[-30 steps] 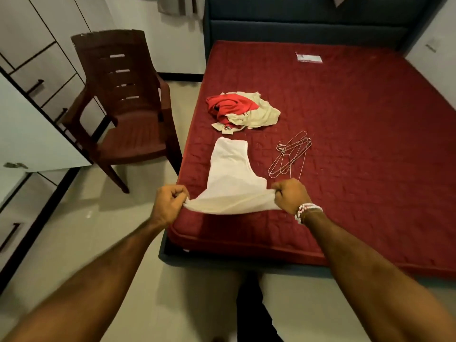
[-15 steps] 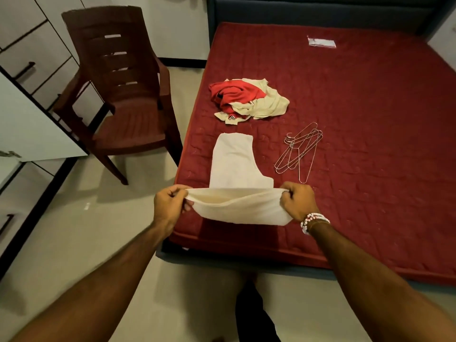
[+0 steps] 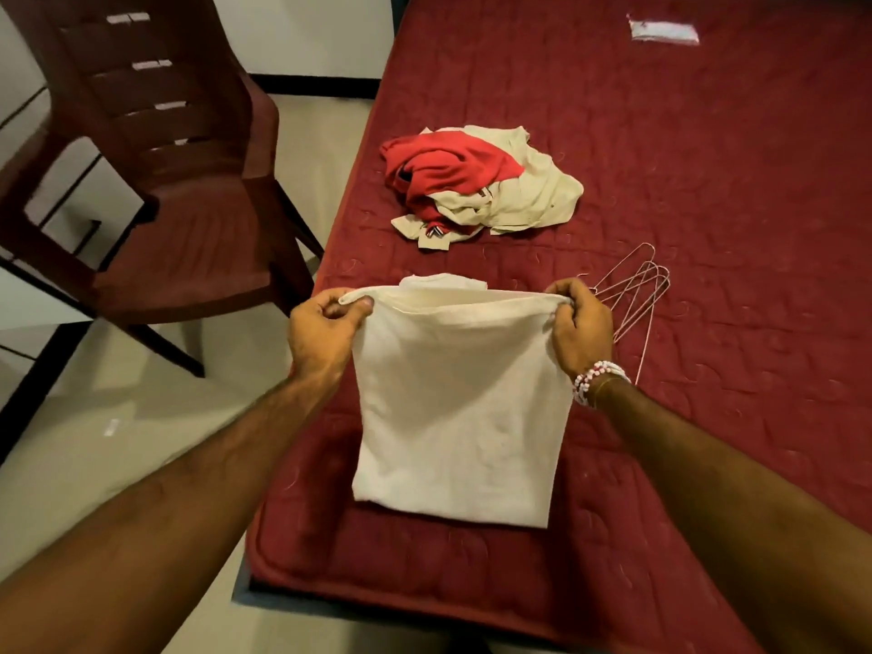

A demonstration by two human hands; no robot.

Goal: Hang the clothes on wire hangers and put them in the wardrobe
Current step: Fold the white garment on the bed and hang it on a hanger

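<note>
A cream garment (image 3: 460,408) hangs folded over the near corner of the red mattress (image 3: 708,181). My left hand (image 3: 321,339) pinches its upper left corner and my right hand (image 3: 578,328) pinches the upper right corner, holding the top edge stretched between them. Its lower part lies on the mattress. A bundle of wire hangers (image 3: 634,295) lies on the mattress just right of my right hand. Farther back sits a heap of clothes, a red garment (image 3: 448,174) on top of a cream one (image 3: 538,195).
A dark brown plastic chair (image 3: 155,181) stands on the floor left of the bed. White drawers with dark handles (image 3: 28,148) are behind it at the left edge. A small white label (image 3: 663,30) lies far back on the mattress.
Both hands lifted the garment's top edge up and forward, so the cloth now hangs in a folded sheet toward me. The view moved closer to the bed.
</note>
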